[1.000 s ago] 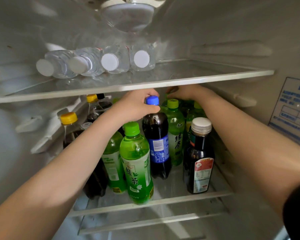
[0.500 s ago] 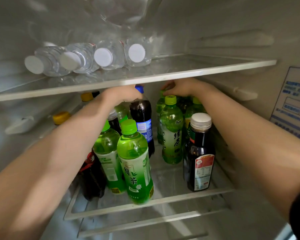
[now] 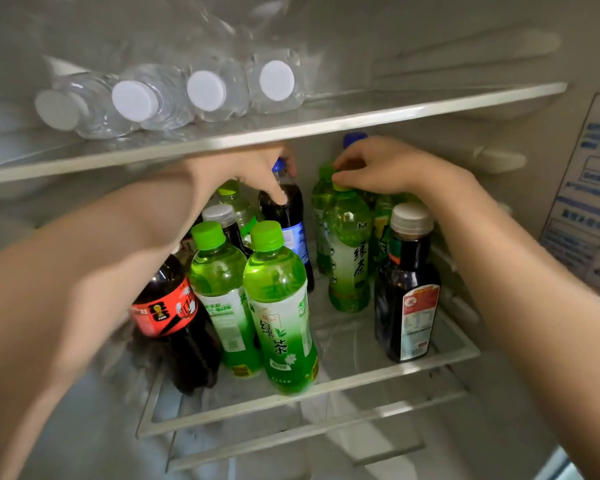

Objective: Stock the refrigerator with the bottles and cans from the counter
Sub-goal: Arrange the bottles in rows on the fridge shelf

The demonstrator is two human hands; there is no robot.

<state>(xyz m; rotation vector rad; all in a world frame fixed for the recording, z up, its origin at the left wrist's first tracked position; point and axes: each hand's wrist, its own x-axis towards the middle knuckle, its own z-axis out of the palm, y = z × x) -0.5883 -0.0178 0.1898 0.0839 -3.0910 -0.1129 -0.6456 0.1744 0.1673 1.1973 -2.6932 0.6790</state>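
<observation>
1. My left hand (image 3: 246, 174) grips the neck of the blue-capped cola bottle (image 3: 288, 216), just under the upper shelf (image 3: 430, 108);
2. my right hand (image 3: 385, 168) pinches the cap of the green tea bottle (image 3: 347, 251), also under that shelf.

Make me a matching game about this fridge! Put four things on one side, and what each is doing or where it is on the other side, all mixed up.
Things:
1. left hand
2. right hand
3. water bottles
4. dark sauce bottle

States:
A. stands at the front right of the lower shelf
B. grips the blue-label cola bottle
C. lie on their sides on the upper shelf
D. holds a green tea bottle by its top

Pairs: 1-B, 2-D, 3-C, 4-A
</observation>
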